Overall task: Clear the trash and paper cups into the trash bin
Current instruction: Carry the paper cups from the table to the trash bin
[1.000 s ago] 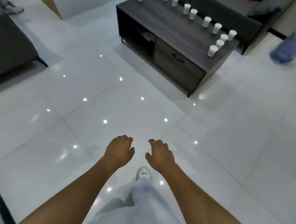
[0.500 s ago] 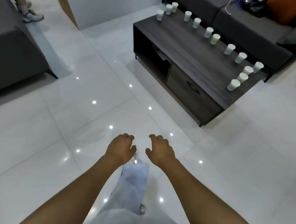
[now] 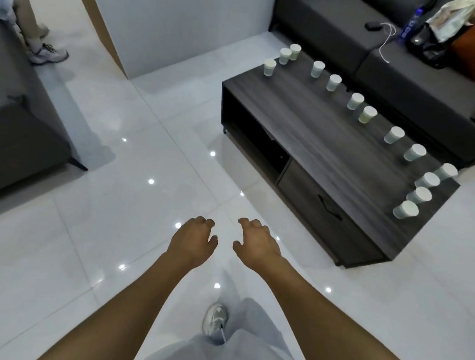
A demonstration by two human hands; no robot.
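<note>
Hovering empty: left hand [image 3: 192, 241], right hand [image 3: 256, 244] (paper cups [image 3: 367, 115] apparently untouched).

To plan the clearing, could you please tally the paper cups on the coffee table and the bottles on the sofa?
Paper cups on the coffee table: 13
Bottles on the sofa: 1
Total: 14

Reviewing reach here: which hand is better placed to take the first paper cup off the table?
Probably the right hand: both hands are empty, and the coffee table with its paper cups stands on its side; the left hand is farther away.
</note>
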